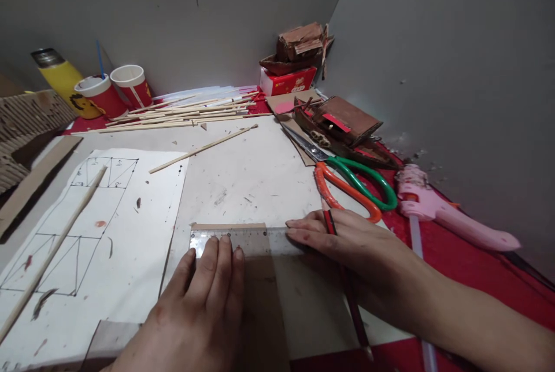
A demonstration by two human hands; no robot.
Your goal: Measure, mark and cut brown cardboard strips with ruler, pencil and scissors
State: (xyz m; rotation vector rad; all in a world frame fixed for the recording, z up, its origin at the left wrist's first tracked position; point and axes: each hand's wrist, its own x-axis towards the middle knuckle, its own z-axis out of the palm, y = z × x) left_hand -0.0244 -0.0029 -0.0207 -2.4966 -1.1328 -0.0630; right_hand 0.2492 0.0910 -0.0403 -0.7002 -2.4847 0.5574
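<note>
head view: the left hand (203,297) lay flat, fingers together, pressing a metal ruler (247,240) onto a cardboard strip (260,291) on the surface (243,175). the right hand (347,245) rested on the ruler's right end, fingers extended, with a red pencil (347,285) held under the hand. scissors (351,181) and a pink glue gun (451,216) lay near the right hand. risk: the ruler would probably shift if pressure eased, skewing any line; the strip itself could slide on the smooth surface.
</note>
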